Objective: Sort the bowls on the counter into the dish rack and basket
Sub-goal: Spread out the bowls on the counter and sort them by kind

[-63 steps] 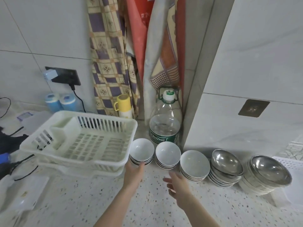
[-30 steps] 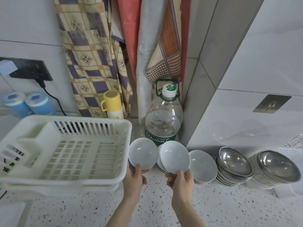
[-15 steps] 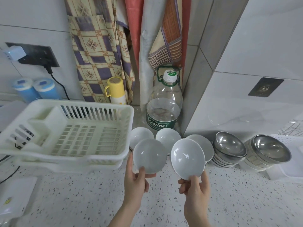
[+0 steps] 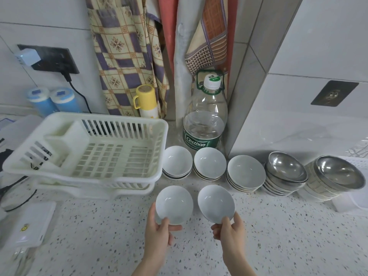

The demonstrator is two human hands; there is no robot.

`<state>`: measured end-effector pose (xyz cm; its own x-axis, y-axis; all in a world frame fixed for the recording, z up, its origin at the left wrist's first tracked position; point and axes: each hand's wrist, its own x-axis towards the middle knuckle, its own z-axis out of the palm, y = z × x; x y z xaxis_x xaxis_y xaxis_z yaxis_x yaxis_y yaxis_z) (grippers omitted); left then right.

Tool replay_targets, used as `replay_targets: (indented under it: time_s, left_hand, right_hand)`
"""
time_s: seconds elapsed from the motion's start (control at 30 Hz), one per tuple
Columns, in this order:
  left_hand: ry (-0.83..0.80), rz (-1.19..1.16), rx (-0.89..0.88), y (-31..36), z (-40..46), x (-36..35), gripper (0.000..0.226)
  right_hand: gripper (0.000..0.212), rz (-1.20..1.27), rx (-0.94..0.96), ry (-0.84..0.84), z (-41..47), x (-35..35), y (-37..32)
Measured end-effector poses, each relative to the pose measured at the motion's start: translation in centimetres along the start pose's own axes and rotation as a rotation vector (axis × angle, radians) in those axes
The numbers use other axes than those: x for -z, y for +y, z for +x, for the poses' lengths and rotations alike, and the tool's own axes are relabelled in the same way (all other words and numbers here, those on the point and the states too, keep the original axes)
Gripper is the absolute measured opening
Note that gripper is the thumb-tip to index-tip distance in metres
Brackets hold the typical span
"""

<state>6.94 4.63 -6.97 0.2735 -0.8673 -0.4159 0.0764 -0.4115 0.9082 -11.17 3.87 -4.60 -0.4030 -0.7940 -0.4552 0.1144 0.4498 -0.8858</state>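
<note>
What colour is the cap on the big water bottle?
White with a green top label, on the water bottle; head view shows it best.

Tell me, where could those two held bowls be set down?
Bare speckled counter lies in front of the bowl stacks, right of the right hand. The white dish rack is empty. The back row by the water bottle is crowded.

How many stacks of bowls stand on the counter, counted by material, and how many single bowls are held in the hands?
White ceramic stacks: 3, left, middle, right
Metal stacks: 2, at and
Held white bowls: 2, one in the left hand at, one in the right hand at
Total: 5 stacks, 2 held bowls
</note>
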Motion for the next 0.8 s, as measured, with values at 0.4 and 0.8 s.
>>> replay_targets:
  time_s: [0.4, 0.8]
  left_hand:
    - [-0.011, -0.017, 0.066, 0.5, 1.5, 0.2, 0.055]
    - [-0.005, -0.06, 0.111, 1.4, 1.7, -0.7, 0.05]
  right_hand:
    - [0.047, -0.037, -0.011, -0.064, 1.7, -0.5, 0.4]
    - [0.056, -0.088, -0.047, -0.073, 2.6, -0.8, 1.4]
